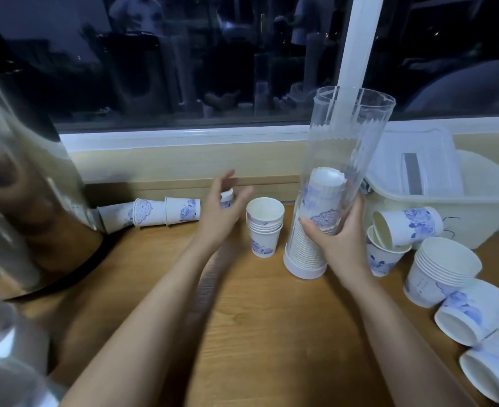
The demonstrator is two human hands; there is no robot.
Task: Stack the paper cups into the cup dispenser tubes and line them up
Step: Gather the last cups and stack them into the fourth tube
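**Hazards.** Clear plastic cup dispenser tube with white base: tall, narrow-footed and leaning slightly. A sideways nudge could topple it. The inner stack of nested cups sits crooked at its top, so a further stack dropped in may jam or crush a rim. Short upright stack of white paper cups with blue flower print: likely to be knocked over by a hasty sweep.

**Hands.** The hands are apart. Right hand: wrapped round the tube's lower half, steadying it on the wooden surface. Left hand: fingers spread and blurred, seemingly holding nothing.

**Positions.** The short stack stands between the hands, just beside the tube. Row of cups lying on their sides: behind the left hand. Loose cups and stacks: right of the right hand.
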